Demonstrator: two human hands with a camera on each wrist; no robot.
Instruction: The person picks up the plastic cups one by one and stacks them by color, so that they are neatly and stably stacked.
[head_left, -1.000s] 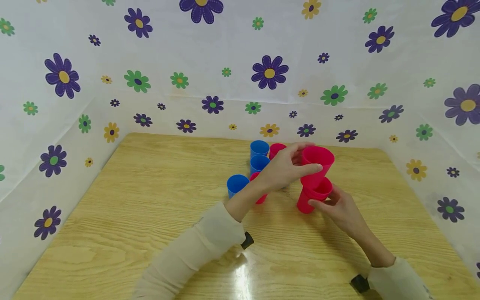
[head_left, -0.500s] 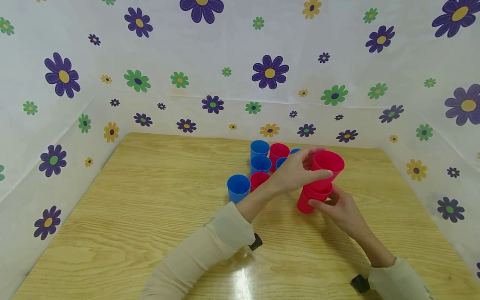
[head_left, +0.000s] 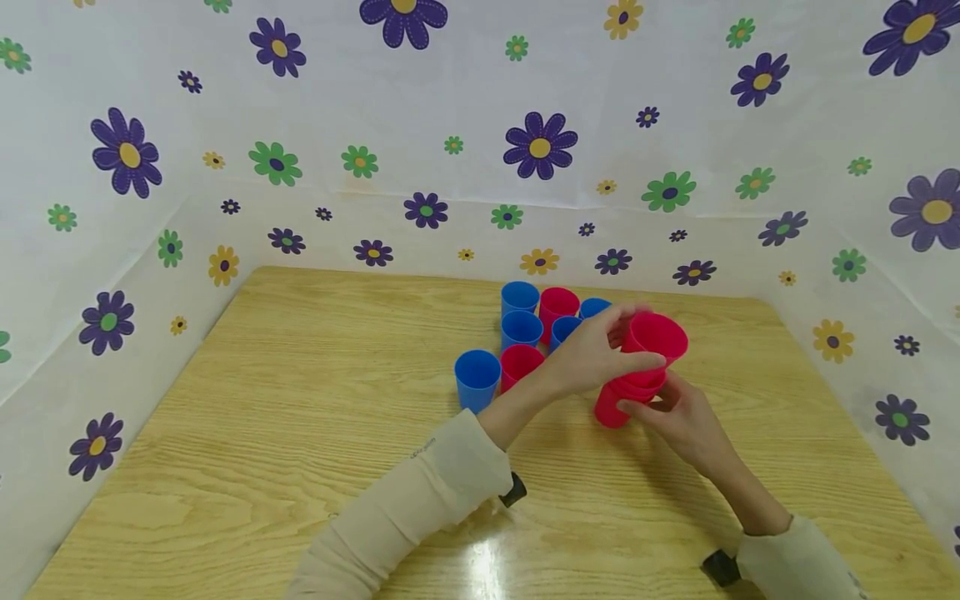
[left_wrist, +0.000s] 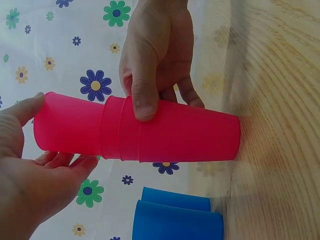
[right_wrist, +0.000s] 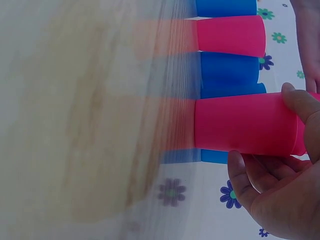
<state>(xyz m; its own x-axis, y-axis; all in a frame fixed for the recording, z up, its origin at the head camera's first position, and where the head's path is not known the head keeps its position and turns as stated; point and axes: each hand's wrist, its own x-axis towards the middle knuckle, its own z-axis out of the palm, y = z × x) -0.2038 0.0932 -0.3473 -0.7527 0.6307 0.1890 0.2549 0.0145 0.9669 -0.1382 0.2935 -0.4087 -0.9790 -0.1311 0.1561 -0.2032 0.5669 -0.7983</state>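
At the right of the group of cups, the left hand (head_left: 600, 354) reaches over from the near side, thumb along the close wall of the upper red cup (head_left: 657, 336) and fingers round the far side, grasping it. That cup sits upright, its lower part inside the red stack (head_left: 615, 407), which stands on the table (head_left: 300, 433). Lower down, the right hand (head_left: 684, 421) comes in from the right and grips the stack near its rims, thumb on the near face.

The stack stands well apart from the table's right edge; the front blue cup (head_left: 477, 379) is well apart from the left one. Flowered cloth (head_left: 360, 100) rises behind the far edge.

The left forearm partly covers the front red cup (head_left: 521, 364), and the left hand overlaps the blue cups behind it. In the right wrist view the held upper cup is cut off by the frame.
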